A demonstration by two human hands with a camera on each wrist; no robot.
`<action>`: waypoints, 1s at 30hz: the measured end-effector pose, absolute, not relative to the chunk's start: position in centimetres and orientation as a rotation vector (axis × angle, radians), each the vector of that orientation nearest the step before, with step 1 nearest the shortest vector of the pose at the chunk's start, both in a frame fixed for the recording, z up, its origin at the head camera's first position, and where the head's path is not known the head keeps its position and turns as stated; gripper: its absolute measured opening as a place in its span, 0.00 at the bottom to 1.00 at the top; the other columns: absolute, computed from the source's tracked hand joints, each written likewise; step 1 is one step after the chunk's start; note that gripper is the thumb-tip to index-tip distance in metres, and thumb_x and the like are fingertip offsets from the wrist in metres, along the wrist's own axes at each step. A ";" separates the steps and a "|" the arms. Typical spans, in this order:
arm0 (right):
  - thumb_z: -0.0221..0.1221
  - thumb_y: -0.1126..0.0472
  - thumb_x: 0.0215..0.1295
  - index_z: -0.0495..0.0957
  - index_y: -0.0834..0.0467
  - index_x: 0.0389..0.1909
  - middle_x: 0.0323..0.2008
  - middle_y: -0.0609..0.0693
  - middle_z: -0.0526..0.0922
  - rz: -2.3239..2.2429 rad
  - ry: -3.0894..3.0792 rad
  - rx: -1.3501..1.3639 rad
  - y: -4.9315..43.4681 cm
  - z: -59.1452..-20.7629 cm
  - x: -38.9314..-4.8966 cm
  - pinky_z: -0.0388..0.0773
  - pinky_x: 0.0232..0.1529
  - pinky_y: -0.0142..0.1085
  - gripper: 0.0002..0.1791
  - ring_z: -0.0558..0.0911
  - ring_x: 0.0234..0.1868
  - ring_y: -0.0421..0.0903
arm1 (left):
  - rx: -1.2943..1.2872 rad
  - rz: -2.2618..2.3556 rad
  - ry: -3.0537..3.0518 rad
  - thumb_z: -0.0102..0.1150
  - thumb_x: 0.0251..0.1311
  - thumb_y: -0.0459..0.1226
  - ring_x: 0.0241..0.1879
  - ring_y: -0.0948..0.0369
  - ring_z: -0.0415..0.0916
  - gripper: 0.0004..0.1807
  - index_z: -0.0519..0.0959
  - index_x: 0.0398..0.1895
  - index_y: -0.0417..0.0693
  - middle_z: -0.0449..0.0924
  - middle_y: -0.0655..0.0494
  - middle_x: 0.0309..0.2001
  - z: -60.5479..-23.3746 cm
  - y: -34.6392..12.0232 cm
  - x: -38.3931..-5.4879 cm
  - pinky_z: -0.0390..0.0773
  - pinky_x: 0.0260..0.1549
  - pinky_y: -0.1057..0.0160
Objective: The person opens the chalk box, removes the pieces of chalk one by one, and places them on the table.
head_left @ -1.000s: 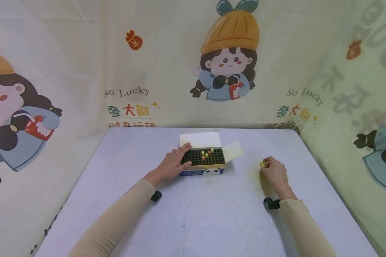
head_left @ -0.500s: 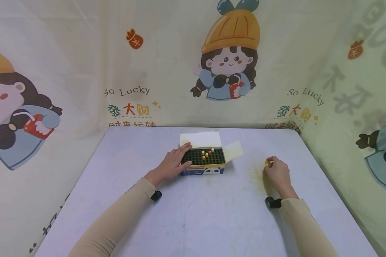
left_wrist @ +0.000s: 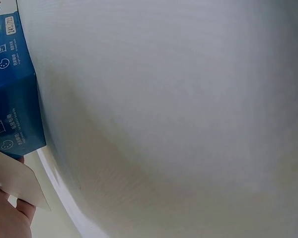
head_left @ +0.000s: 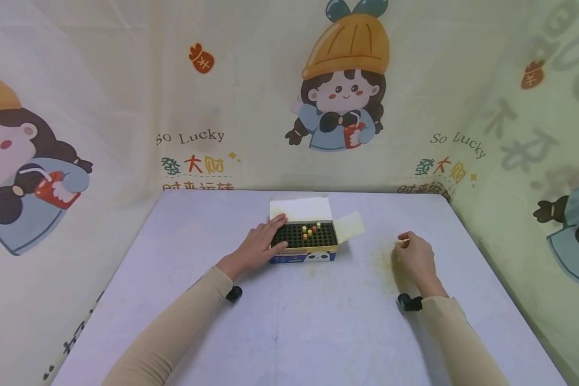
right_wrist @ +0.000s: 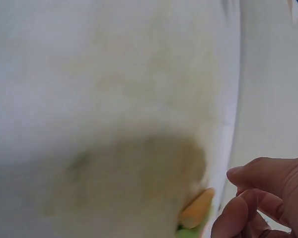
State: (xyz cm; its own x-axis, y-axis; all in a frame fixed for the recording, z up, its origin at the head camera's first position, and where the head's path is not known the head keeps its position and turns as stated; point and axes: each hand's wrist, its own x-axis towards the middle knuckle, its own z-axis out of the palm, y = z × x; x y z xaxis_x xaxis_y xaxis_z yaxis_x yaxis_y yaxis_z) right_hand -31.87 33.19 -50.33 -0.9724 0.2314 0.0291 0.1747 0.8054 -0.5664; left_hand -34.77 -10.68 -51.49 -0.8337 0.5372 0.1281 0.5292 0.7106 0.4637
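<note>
What worries me most on my feed is the right hand [head_left: 415, 260]: it pinches a small yellowish stick [head_left: 403, 242] over the desk [head_left: 318, 321], nearer the right edge than the box is, and with so little showing past the fingers I judge a loose pinch could drop it and let it roll toward that edge. The left hand [head_left: 254, 247] is outstretched rather than clenched, thumb and forefinger laid along the left end of the open box [head_left: 293, 259], which sits toward the desk's back edge; too hard a push there could slide the box, I think. The right-hand flap [head_left: 349, 226] juts out toward the working hand, so a low pass might snag it, and a careless fingertip could topple the few coloured sticks [head_left: 310, 232] standing in the black tray [head_left: 326, 240]. As for writing, the backdrop [head_left: 251, 107] reads "So Lucky" twice, with 發大财 beneath and a line below that the desk's back edge cuts off. The box front carries a panda face, but its lettering is too small for me. My left wrist view shows a sideways badge [left_wrist: 10, 25] that seems to start with 24, plus tiny captions I can't read; I can make out no brand.
</note>
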 end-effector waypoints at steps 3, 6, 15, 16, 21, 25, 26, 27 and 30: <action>0.58 0.61 0.71 0.78 0.65 0.57 0.44 0.62 0.83 0.875 -2.865 -0.295 32.8 -49.6 -32.1 0.74 0.36 0.42 0.18 0.81 0.40 0.56 | 0.897 0.773 2.891 0.40 0.77 0.63 0.77 0.44 0.57 0.42 0.45 0.86 0.60 0.39 0.65 0.85 -51.5 -10.7 -34.8 0.59 0.68 0.34; 0.59 0.61 0.70 0.79 0.65 0.56 0.42 0.62 0.84 0.854 -2.819 -0.242 32.3 -48.7 -32.3 0.74 0.38 0.44 0.17 0.81 0.40 0.57 | 0.893 0.769 2.889 0.41 0.77 0.63 0.77 0.44 0.57 0.41 0.45 0.86 0.60 0.39 0.65 0.85 -51.3 -10.7 -34.8 0.59 0.68 0.34; 0.59 0.60 0.71 0.81 0.64 0.55 0.42 0.61 0.84 0.861 -2.709 -0.153 29.5 -45.5 -32.7 0.71 0.37 0.43 0.16 0.79 0.39 0.57 | 0.890 0.764 2.880 0.41 0.78 0.63 0.76 0.44 0.58 0.41 0.45 0.86 0.60 0.39 0.64 0.85 -51.1 -10.7 -34.6 0.60 0.68 0.34; 0.59 0.60 0.71 0.81 0.63 0.55 0.41 0.61 0.85 0.864 -2.700 -0.149 29.0 -45.2 -32.7 0.71 0.37 0.43 0.16 0.79 0.39 0.57 | 0.889 0.763 2.880 0.41 0.78 0.63 0.76 0.44 0.58 0.41 0.45 0.86 0.60 0.39 0.65 0.85 -51.1 -10.7 -34.6 0.60 0.68 0.34; 0.60 0.60 0.71 0.82 0.62 0.55 0.41 0.59 0.85 0.859 -2.658 -0.121 26.7 -44.0 -33.2 0.72 0.35 0.41 0.16 0.79 0.37 0.55 | 0.891 0.751 2.887 0.39 0.77 0.64 0.76 0.45 0.59 0.42 0.44 0.86 0.62 0.39 0.66 0.85 -51.2 -10.7 -34.7 0.61 0.67 0.35; 0.60 0.61 0.71 0.82 0.61 0.55 0.41 0.59 0.85 0.870 -2.626 -0.071 24.7 -43.1 -33.5 0.74 0.32 0.40 0.15 0.81 0.35 0.54 | 0.890 0.754 2.892 0.39 0.77 0.64 0.76 0.45 0.59 0.42 0.44 0.86 0.62 0.38 0.66 0.85 -51.3 -10.7 -34.7 0.61 0.67 0.35; 0.60 0.61 0.71 0.82 0.61 0.54 0.41 0.59 0.85 0.878 -2.620 -0.058 24.2 -42.9 -33.6 0.74 0.33 0.40 0.15 0.81 0.35 0.54 | 0.890 0.755 2.893 0.40 0.77 0.64 0.75 0.45 0.59 0.42 0.44 0.86 0.62 0.39 0.66 0.85 -51.3 -10.7 -34.7 0.61 0.67 0.35; 0.60 0.61 0.71 0.83 0.61 0.54 0.41 0.58 0.85 0.885 -2.618 -0.043 23.7 -42.7 -33.6 0.75 0.33 0.40 0.14 0.82 0.35 0.54 | 0.891 0.757 2.893 0.40 0.77 0.64 0.75 0.45 0.59 0.42 0.44 0.86 0.62 0.39 0.66 0.85 -51.3 -10.7 -34.7 0.61 0.67 0.35; 0.61 0.60 0.72 0.82 0.60 0.54 0.41 0.57 0.84 0.919 -2.630 -0.002 21.9 -42.3 -33.7 0.77 0.34 0.41 0.14 0.82 0.37 0.54 | 0.888 0.758 2.895 0.40 0.77 0.64 0.75 0.45 0.59 0.42 0.45 0.86 0.61 0.39 0.66 0.85 -51.3 -10.7 -34.7 0.61 0.67 0.35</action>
State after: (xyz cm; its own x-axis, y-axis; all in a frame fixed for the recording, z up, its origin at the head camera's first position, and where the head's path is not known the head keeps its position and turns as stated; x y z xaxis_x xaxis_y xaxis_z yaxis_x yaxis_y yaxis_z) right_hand -33.66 21.92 -42.33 -0.9374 0.1166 0.3283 -0.1133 0.7891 -0.6038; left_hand -34.66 -10.71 -51.28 -0.8379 0.5325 0.1195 0.5228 0.7203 0.4560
